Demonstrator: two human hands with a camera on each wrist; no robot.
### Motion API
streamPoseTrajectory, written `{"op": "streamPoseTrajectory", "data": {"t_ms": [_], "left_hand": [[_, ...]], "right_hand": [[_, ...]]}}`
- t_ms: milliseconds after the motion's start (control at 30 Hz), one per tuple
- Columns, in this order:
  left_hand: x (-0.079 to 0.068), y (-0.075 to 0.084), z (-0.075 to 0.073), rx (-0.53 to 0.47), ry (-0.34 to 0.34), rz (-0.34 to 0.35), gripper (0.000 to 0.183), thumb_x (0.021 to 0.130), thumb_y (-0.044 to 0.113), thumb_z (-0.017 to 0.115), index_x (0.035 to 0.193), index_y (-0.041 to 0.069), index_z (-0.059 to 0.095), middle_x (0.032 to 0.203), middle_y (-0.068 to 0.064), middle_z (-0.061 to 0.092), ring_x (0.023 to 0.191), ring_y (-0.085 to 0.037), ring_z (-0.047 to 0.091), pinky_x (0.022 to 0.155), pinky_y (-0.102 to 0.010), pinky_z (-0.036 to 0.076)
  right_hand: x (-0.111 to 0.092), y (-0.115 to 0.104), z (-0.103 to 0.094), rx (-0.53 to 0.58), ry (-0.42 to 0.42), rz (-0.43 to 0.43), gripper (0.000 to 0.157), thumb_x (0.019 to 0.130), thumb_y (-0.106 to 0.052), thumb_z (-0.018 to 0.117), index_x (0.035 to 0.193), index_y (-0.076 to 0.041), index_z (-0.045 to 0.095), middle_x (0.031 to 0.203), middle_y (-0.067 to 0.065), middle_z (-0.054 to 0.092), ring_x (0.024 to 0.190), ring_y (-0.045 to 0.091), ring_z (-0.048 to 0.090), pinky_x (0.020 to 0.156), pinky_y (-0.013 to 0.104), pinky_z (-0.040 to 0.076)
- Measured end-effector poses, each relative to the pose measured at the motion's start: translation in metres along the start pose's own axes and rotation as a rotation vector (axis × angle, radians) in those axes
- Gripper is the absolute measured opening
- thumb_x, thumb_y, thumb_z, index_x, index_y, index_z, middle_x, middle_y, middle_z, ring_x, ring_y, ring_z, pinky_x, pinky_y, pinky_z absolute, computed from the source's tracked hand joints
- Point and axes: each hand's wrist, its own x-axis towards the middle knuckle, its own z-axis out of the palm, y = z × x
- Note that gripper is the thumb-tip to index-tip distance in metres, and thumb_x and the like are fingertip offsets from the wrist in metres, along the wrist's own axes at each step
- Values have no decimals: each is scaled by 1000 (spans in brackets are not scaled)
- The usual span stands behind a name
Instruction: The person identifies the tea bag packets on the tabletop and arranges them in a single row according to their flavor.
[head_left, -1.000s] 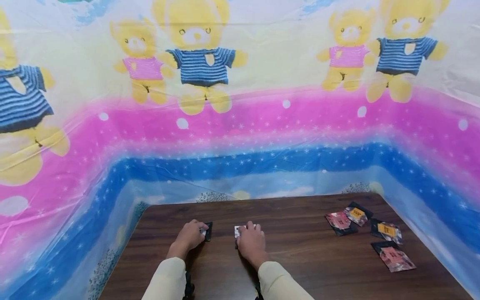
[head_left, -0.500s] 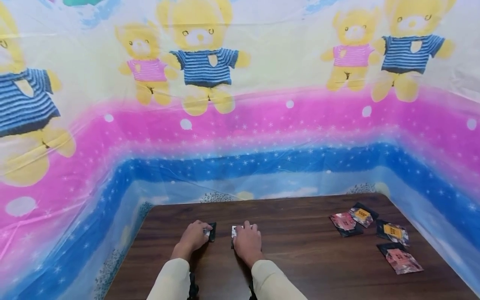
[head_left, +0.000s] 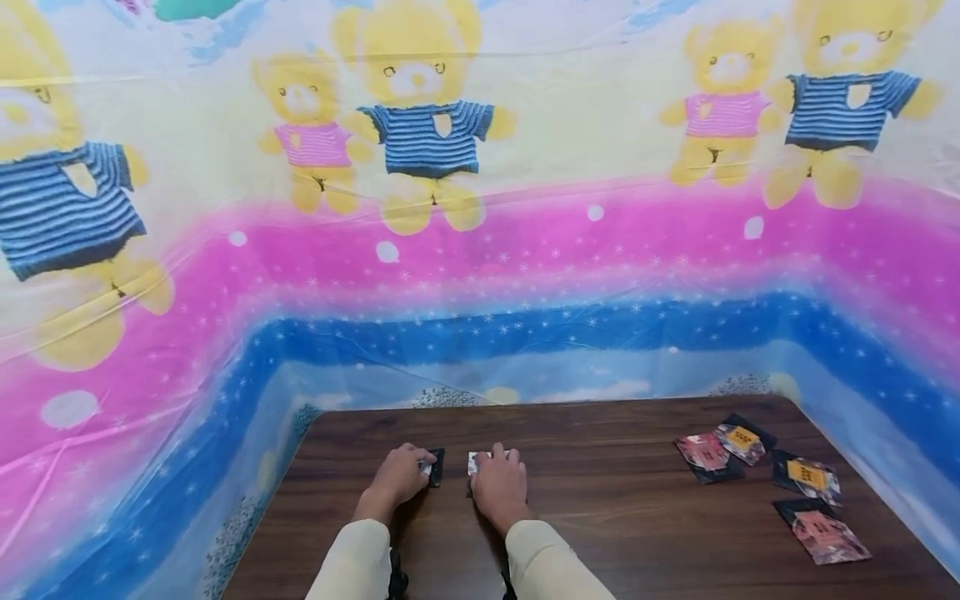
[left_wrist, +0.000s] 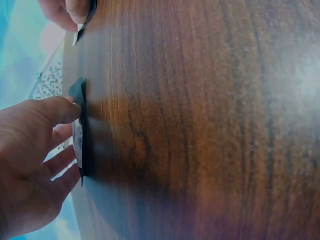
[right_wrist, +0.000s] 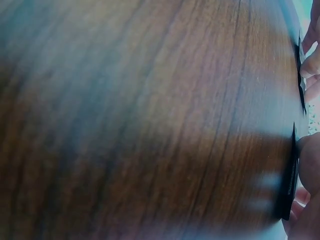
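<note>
In the head view my left hand [head_left: 402,475] is on a small flat black-and-white packet [head_left: 437,468] near the far side of the brown table. The left wrist view has the thumb on one end of this packet [left_wrist: 80,137] and fingertips by the other end. A short gap to the right, my right hand [head_left: 500,482] covers most of a similar packet [head_left: 472,463]. In the right wrist view, its thumb and fingers are at the edge of that dark packet [right_wrist: 289,180]. Both packets lie at the table surface, partly hidden by the hands.
Several packets lie at the table's right: a pink-and-black one [head_left: 705,454] touching an orange-labelled one [head_left: 741,438], another orange-labelled one [head_left: 808,477], and a pink one [head_left: 825,533] nearest. A bear-print cloth [head_left: 465,333] rises behind the wooden table [head_left: 615,500].
My right hand has slid left with its packet, narrowing the gap to the left hand. The left hand stays nearly in place. The head view has shifted slightly.
</note>
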Motion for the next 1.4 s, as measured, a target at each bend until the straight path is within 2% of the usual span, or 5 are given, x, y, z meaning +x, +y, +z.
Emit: {"op": "streamPoseTrajectory", "data": {"t_ms": [400,700,900,1100,1400], "left_hand": [[2,-3,4,-13,5,-8,29,91,4,69,118,10,75,126,-17,64,112,-37,60,90,-50,52],[3,-1,5,-32,-1,-11,29,91,4,69,119,11,75,128,-17,63,116,-38,58,91,-51,52],[3,-4,1,-20,-2,-23,29,91,5,70,119,11,75,129,-18,62,117,-39,58,93,-52,52],[5,-4,-1,-20,11,-36,29,91,4,69,119,11,75,130,-19,62,118,-39,58,94,-53,52],[4,-1,3,-6,8,-24,29,91,2,68,118,9,75,128,-19,63,117,-41,58,93,-53,52]], "right_hand": [[9,-3,7,34,-9,-13,35,94,-37,70,122,-16,73,118,13,61,97,32,53,83,46,51],[12,2,2,77,-41,-16,33,93,-36,71,121,-17,75,121,13,62,97,31,52,82,46,50],[12,2,-2,140,-70,-55,39,96,-37,69,129,-17,72,128,14,61,105,32,54,88,47,50],[12,10,-14,236,-17,-99,39,98,-32,67,132,-14,70,131,15,62,112,34,57,92,50,52],[12,43,-28,204,48,-164,34,97,-29,67,127,-13,72,126,15,66,110,33,59,91,48,52]]}}
